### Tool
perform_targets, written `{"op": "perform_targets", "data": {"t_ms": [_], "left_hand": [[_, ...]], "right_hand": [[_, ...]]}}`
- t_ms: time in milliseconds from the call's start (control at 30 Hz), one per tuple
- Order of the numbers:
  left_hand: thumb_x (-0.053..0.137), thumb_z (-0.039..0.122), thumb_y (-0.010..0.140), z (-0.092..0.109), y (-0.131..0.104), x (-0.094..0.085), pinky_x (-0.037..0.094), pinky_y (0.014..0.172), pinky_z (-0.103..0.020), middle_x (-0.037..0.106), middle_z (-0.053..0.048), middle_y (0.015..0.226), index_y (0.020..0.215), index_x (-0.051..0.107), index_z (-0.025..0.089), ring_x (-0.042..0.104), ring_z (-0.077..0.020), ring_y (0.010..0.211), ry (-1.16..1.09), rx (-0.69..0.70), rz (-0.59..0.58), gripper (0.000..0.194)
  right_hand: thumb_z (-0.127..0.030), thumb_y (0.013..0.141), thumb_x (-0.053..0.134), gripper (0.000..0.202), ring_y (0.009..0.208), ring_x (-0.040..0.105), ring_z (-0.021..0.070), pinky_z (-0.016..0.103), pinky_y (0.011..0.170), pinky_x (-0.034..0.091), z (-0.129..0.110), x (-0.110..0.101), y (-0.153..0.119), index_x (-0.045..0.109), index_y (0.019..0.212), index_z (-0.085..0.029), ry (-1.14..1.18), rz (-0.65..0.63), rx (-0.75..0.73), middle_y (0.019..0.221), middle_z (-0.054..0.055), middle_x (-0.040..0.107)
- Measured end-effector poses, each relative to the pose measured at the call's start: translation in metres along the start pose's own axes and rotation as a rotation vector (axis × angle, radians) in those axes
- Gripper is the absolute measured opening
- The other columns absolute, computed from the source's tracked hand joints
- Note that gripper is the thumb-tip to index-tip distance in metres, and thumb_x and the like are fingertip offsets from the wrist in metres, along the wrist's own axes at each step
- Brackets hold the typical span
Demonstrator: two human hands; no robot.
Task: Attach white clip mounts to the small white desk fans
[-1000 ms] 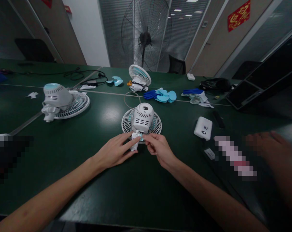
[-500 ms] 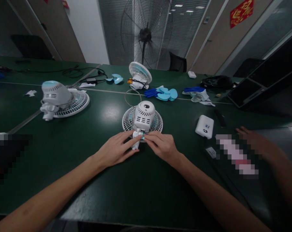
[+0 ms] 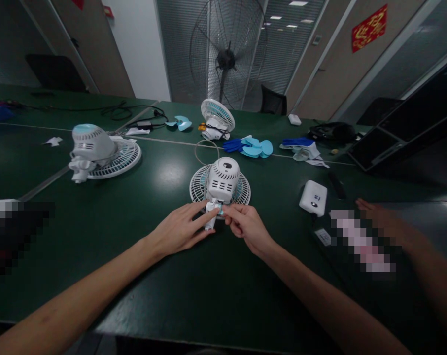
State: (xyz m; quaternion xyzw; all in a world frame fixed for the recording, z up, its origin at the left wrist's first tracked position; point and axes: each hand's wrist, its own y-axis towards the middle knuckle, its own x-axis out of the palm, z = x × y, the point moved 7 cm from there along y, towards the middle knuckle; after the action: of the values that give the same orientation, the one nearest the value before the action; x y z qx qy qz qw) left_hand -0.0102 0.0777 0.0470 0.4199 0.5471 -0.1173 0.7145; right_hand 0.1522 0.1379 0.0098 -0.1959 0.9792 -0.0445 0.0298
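Note:
A small white fan (image 3: 223, 180) lies grille down on the green table, its motor housing facing up and its white clamp part toward me. My left hand (image 3: 181, 227) is wrapped round that clamp part from the left, fingertips on it. From the right, my right hand (image 3: 247, 224) has its thumb and index finger pinched at a small light-blue piece (image 3: 220, 209) by the clamp. The fingertips partly hide this piece. A thin cable loops behind the fan.
Another fan (image 3: 93, 148) lies at left, a third (image 3: 218, 118) behind. Blue blades (image 3: 258, 147), gloves (image 3: 299, 143) and a white box (image 3: 313, 198) are on the table (image 3: 164, 301). Another person's hand (image 3: 382, 217) is at right.
My right hand's fingers have curled in more beside the light-blue piece. My left hand keeps its place on the clamp part. The whole view has shifted slightly.

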Motion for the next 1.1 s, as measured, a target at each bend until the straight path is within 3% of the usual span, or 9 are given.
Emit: {"op": "perform_targets", "data": {"t_ms": [133,267,400,600,667,733,800,933,1100], "left_hand": [[0.052,0.041,0.107,-0.001,0.0,0.0,0.062,0.097,-0.052,0.058,-0.021,0.144,0.153,0.046,0.02,0.064,-0.0328,0.126,0.003,-0.008,-0.003,0.051],[0.053,0.041,0.106,-0.002,-0.001,0.0,0.062,0.098,-0.052,0.058,-0.021,0.144,0.152,0.047,0.02,0.064,-0.0332,0.126,-0.003,-0.013,-0.007,0.051],[0.053,0.04,0.106,-0.002,-0.001,0.001,0.061,0.1,-0.051,0.058,-0.022,0.145,0.152,0.048,0.018,0.063,-0.034,0.129,-0.004,-0.015,-0.018,0.051],[0.052,0.04,0.106,-0.001,0.0,0.0,0.061,0.099,-0.052,0.057,-0.022,0.146,0.154,0.044,0.02,0.063,-0.0339,0.129,-0.008,-0.009,-0.013,0.052],[0.052,0.04,0.107,-0.001,0.0,-0.001,0.062,0.097,-0.052,0.058,-0.022,0.144,0.153,0.044,0.019,0.064,-0.0344,0.127,-0.001,-0.003,-0.016,0.052],[0.052,0.04,0.107,0.0,0.001,-0.001,0.063,0.096,-0.051,0.058,-0.022,0.143,0.153,0.045,0.019,0.065,-0.0342,0.125,0.003,0.0,-0.021,0.051],[0.051,0.041,0.107,-0.001,0.001,-0.001,0.062,0.096,-0.051,0.059,-0.022,0.143,0.152,0.046,0.019,0.065,-0.0335,0.125,0.001,-0.005,-0.019,0.051],[0.052,0.041,0.106,-0.004,-0.001,0.0,0.062,0.098,-0.051,0.058,-0.021,0.144,0.153,0.046,0.02,0.064,-0.0333,0.127,-0.013,-0.016,-0.019,0.051],[0.052,0.042,0.106,-0.004,-0.001,0.001,0.061,0.099,-0.052,0.058,-0.021,0.145,0.153,0.045,0.02,0.063,-0.0337,0.129,-0.011,-0.013,-0.024,0.052]], "right_hand": [[-0.037,0.096,0.067,0.018,0.054,0.054,0.011,0.026,0.051,0.043,-0.032,-0.009,-0.016,0.072,0.1,-0.02,-0.545,0.165,-0.511,0.082,0.003,0.07],[-0.026,0.1,0.063,0.016,0.076,0.069,0.0158,0.029,0.066,0.051,-0.038,0.0,-0.027,0.071,0.113,-0.021,-0.852,0.091,-0.811,0.103,0.007,0.076],[-0.029,0.102,0.062,0.014,0.082,0.07,0.0179,0.03,0.068,0.052,-0.033,-0.004,-0.021,0.073,0.103,-0.02,-0.687,0.132,-0.728,0.096,0.007,0.076],[-0.049,0.093,0.068,0.037,0.038,0.04,0.0074,0.02,0.036,0.027,0.004,0.002,0.002,0.058,0.073,-0.021,0.039,0.013,0.049,0.053,-0.006,0.051],[-0.052,0.093,0.067,0.04,0.038,0.036,0.0067,0.02,0.034,0.022,0.009,0.008,0.0,0.054,0.072,-0.021,0.137,-0.037,0.169,0.052,-0.007,0.046],[-0.05,0.094,0.066,0.032,0.041,0.042,0.008,0.021,0.036,0.028,0.002,0.002,-0.001,0.06,0.082,-0.021,0.031,0.037,0.07,0.058,-0.005,0.053],[-0.043,0.095,0.067,0.024,0.05,0.054,0.0107,0.023,0.044,0.04,-0.017,-0.006,-0.007,0.067,0.099,-0.02,-0.243,0.13,-0.214,0.073,0.001,0.065],[-0.028,0.099,0.063,0.016,0.068,0.064,0.0138,0.029,0.062,0.049,-0.036,0.003,-0.025,0.071,0.109,-0.019,-0.748,0.073,-0.703,0.1,0.008,0.074],[-0.03,0.103,0.059,0.015,0.077,0.067,0.0166,0.03,0.067,0.051,-0.033,-0.002,-0.021,0.07,0.104,-0.019,-0.726,0.125,-0.685,0.097,0.008,0.074]]}}
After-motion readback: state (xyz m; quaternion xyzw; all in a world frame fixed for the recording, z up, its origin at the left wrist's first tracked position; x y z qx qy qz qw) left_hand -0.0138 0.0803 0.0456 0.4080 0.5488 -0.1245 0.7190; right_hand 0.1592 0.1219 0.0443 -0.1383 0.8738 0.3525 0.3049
